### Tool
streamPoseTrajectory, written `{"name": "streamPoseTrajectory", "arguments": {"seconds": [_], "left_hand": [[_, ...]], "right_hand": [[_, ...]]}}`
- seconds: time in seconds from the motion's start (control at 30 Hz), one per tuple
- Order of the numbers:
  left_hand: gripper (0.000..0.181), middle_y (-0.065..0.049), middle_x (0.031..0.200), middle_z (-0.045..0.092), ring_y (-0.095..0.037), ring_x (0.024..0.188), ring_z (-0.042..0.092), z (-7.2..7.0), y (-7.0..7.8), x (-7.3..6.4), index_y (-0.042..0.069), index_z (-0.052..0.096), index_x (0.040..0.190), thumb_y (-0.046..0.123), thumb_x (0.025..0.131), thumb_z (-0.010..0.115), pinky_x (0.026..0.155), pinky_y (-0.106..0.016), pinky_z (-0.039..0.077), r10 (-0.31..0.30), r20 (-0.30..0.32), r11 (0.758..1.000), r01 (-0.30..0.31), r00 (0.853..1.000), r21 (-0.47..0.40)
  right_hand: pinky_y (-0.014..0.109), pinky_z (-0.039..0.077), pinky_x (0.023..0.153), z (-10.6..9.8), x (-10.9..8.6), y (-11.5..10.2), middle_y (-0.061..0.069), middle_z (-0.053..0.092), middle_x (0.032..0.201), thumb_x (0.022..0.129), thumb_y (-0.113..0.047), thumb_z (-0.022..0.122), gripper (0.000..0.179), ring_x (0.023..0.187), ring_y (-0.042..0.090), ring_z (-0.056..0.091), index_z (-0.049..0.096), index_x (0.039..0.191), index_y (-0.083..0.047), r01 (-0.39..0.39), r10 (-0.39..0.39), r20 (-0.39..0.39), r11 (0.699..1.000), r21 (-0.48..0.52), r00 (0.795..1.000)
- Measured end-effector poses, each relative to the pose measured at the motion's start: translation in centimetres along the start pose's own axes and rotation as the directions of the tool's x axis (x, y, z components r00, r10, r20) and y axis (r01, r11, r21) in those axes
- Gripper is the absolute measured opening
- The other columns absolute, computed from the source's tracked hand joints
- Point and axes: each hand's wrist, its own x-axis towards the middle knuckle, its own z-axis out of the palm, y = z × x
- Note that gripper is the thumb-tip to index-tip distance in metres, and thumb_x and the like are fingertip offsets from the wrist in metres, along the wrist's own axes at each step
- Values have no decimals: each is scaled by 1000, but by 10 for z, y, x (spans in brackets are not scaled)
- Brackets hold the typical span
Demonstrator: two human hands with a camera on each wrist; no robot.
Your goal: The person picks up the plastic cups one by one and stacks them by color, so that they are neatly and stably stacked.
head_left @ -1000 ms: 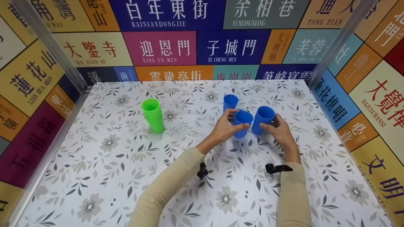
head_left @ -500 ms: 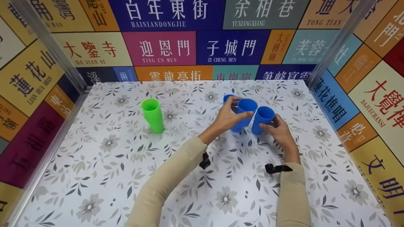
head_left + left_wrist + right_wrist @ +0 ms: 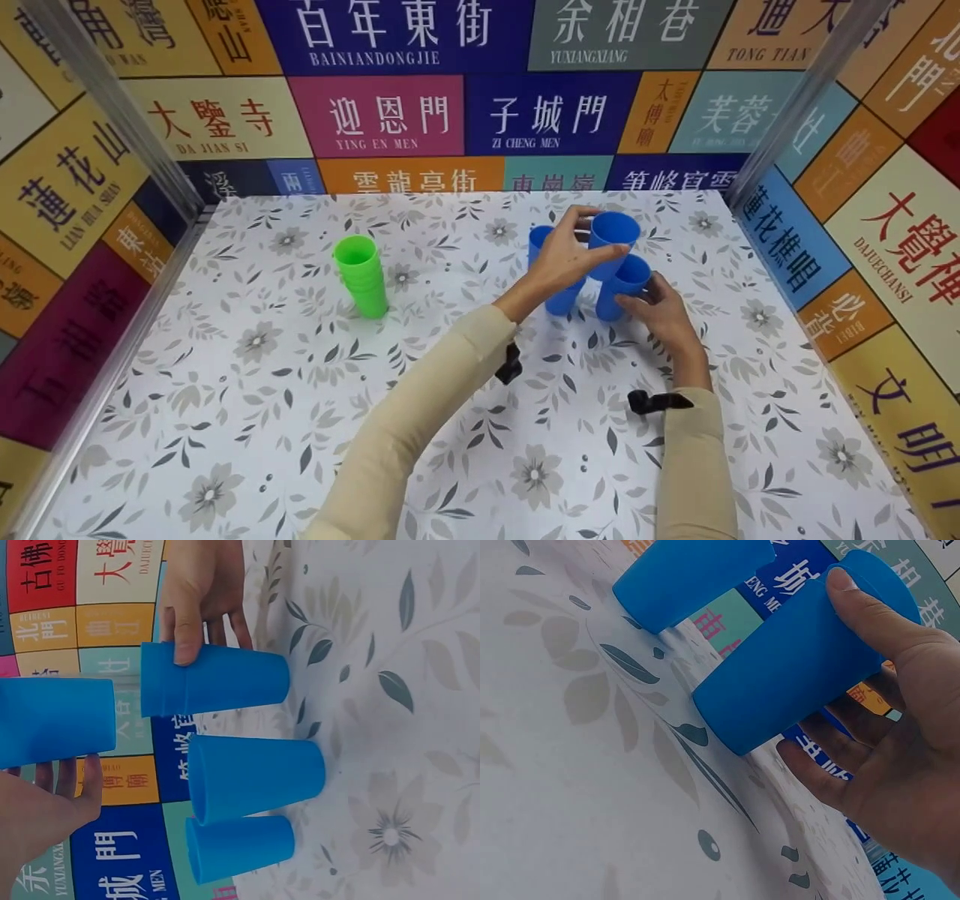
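My left hand [image 3: 566, 259] grips a blue cup [image 3: 616, 231] and holds it up in the air, above and just behind the other blue cups. In the left wrist view this raised cup [image 3: 56, 720] is apart from the rest. My right hand [image 3: 664, 315] holds a nested stack of blue cups [image 3: 619, 294] that stands upright on the table, thumb near the rim in the right wrist view. Two more blue cups stand to the left: a nearer one [image 3: 259, 776], partly hidden by my left hand in the head view, and a farther one [image 3: 538, 241].
A stack of green cups [image 3: 364, 281] stands on the left part of the table. White floral cloth [image 3: 450, 450] covers the table. Printed panels [image 3: 382, 112] wall it at the back and both sides.
My left hand has lifted its blue cup up and to the right, leaving another blue cup standing where it was. My right hand and its stack have stayed nearly still.
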Motion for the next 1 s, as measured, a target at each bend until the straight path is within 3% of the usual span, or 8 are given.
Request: {"name": "streamPoseTrajectory", "arguments": {"seconds": [0.43, 0.67, 1.0], "left_hand": [[70, -2, 142, 56, -15, 124, 58, 20, 16, 18, 25, 46, 145, 39, 85, 80, 99, -30, 53, 8, 22, 1000, -8, 1000, -19], [70, -2, 146, 53, -15, 129, 55, 31, 12, 22, 29, 45, 146, 41, 86, 78, 105, -34, 51, -29, 34, 1000, 29, 999, -4], [70, -4, 144, 56, -19, 132, 55, 37, 1, 24, 24, 47, 146, 31, 85, 81, 106, -32, 51, -23, 41, 999, 25, 999, -45]], "right_hand": [[55, 26, 123, -1, 1, 1, 14, 32, 163, 87, -49, 74, 94, 151, 36, 30, 23, 160, -18, 13, -14, -12, 999, -29, 1000], [55, 26, 123, -1, 2, 2, 17, 35, 161, 90, -44, 73, 88, 150, 37, 32, 26, 158, -13, 64, -64, -7, 998, -17, 998], [55, 26, 123, -1, -3, -4, 20, 34, 161, 90, -41, 73, 90, 149, 39, 33, 24, 159, -11, 44, -44, -1, 999, -12, 999]]}}
